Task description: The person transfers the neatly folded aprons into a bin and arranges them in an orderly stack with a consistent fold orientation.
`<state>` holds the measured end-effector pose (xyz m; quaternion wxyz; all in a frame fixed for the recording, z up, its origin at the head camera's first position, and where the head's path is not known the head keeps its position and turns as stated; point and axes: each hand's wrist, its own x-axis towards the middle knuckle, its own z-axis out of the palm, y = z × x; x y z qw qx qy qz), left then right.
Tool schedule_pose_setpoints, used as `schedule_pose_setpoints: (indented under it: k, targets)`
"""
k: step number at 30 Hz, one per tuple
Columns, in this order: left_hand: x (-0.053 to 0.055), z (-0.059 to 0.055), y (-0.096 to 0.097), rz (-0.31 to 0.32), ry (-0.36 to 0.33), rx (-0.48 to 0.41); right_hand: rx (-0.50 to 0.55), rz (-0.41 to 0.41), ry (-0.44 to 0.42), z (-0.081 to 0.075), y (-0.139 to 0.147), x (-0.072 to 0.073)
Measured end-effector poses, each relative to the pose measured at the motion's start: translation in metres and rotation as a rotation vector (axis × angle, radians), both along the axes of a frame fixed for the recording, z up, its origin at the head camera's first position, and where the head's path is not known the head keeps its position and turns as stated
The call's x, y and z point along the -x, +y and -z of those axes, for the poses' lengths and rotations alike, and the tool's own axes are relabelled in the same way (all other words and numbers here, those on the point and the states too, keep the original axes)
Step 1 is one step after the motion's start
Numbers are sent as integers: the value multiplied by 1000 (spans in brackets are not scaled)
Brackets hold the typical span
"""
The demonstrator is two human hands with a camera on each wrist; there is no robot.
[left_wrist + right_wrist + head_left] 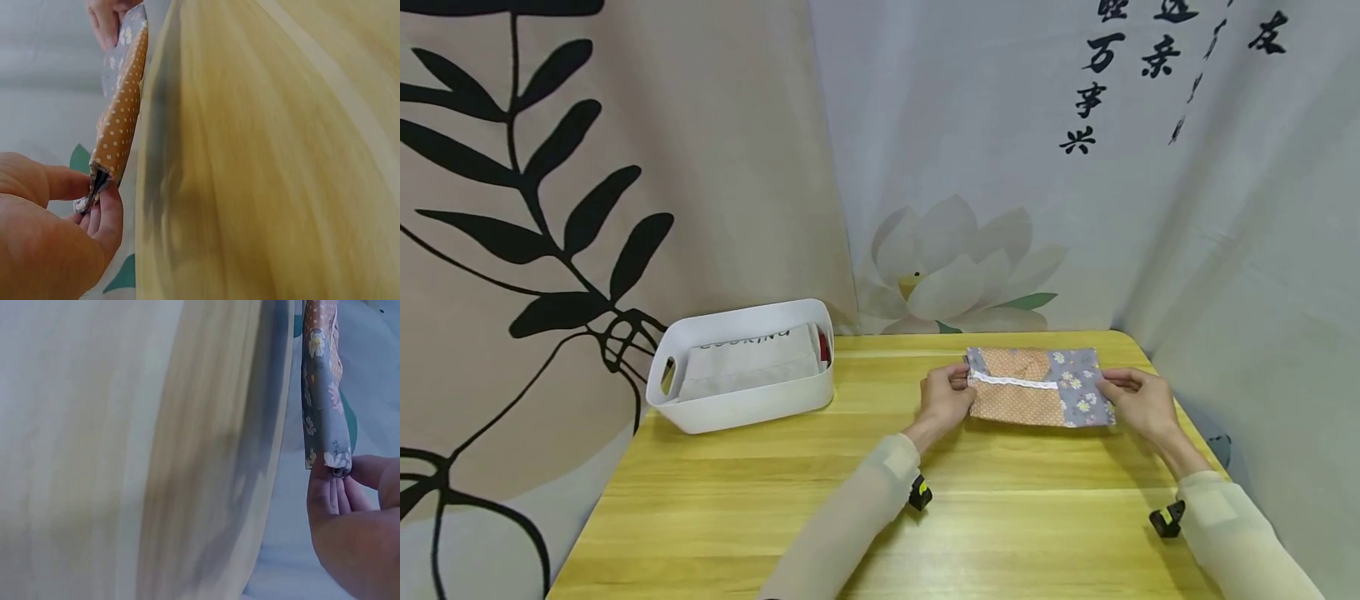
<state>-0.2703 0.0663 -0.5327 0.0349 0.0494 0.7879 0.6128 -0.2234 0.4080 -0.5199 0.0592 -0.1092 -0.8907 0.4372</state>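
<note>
A folded patchwork cloth (1018,406) of orange polka-dot and grey-blue daisy fabric, with a white lace strip across it, is stretched flat between both hands above the back right of the table. My left hand (946,396) pinches its left edge; in the left wrist view the thumb and fingers (111,215) of that hand grip a layered corner. The right hand (1142,404) pinches the opposite edge, and the right wrist view shows its thumb and fingers (322,494) on the daisy-print end. Whether the cloth is a pouch or a cover I cannot tell.
A white plastic basket (752,410) stands at the table's back left, holding folded light cloth (752,367) with dark lettering and something red (824,347). The wooden table (1000,533) ends against printed curtains (737,150) behind it and at the right.
</note>
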Motion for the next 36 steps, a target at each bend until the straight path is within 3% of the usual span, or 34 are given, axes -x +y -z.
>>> schedule_pose_setpoints:
  k: [12,21,36]
  targets:
    - [0,-9,-26,10,44,-11,111,-8,32,-10,-18,-1]
    - [-2,-23,-46,6,80,2,173,-9,97,-17,-35,-2]
    - [-3,-42,-82,20,55,-43,276,-12,163,-29,-64,0]
